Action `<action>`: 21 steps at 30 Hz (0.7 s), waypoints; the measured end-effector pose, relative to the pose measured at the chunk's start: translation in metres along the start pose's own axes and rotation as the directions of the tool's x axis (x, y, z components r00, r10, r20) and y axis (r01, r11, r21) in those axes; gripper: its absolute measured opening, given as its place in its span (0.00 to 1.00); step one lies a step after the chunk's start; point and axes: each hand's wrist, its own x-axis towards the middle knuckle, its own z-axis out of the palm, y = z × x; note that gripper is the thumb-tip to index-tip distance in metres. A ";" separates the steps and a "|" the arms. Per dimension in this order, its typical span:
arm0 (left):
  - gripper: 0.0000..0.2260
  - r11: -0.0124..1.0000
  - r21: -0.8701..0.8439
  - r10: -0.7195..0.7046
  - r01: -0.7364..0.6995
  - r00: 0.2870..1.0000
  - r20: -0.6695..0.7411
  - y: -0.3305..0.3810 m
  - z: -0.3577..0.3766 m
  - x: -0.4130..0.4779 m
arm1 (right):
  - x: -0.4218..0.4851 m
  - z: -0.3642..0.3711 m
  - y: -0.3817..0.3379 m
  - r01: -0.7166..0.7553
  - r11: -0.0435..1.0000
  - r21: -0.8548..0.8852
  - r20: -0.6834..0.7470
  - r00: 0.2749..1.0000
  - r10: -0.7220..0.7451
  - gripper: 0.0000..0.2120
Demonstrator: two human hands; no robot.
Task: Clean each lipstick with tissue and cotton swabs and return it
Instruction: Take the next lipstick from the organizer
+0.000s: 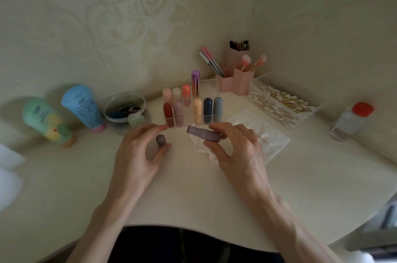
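Over the crumpled white tissue [200, 148]: the right hand [238, 146] is pinching the uncapped mauve plastic lipstick tube [204, 134] sideways between thumb and fingertips. Its open end is pointing left, just in front of the clear acrylic organiser [214, 84].
Left hand [137, 151]: it is hovering apart from the right, fingers loosely spread and gripping nothing.
Small mauve domed cap [160, 140]: it is standing on the cream table [193, 198] between that hand's index finger and thumb — whether either is touching it, I cannot tell.
Step in hand: probably the wiping of this tube, with recapping and returning not yet done.
Doing it well: keeping the grip low on the barrel, turning the tube against the tissue instead of pressing, and saving the wooden-stick cotton swabs [283, 101] in their clear tray for the rim — the stick itself is likely soft and smearing easily.
Writing: the blue squeeze tube [82, 106] is carrying a block of small print and the green squeeze tube [46, 120] a picture, both too blurred for reading; no brand is showing on the lipsticks.
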 end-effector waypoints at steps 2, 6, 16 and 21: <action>0.16 1.000 0.004 0.005 -0.004 0.994 -0.111 0.004 -0.002 0.000 | 0.000 -0.001 -0.003 -0.010 1.000 0.016 -0.004 1.000 0.010 0.14; 0.14 0.948 -0.319 -0.052 0.016 0.993 -0.103 0.035 -0.003 -0.002 | 0.000 -0.002 -0.009 0.010 0.999 0.052 -0.022 1.000 -0.009 0.13; 0.13 0.496 -0.793 -0.387 0.352 0.908 0.161 0.061 0.021 -0.003 | -0.001 -0.001 -0.009 0.058 0.985 0.163 0.081 0.994 -0.072 0.08; 0.11 0.474 -0.808 -0.380 0.349 0.909 0.170 0.060 0.015 -0.003 | 0.000 -0.006 -0.011 -0.038 0.941 0.335 0.236 0.971 -0.045 0.13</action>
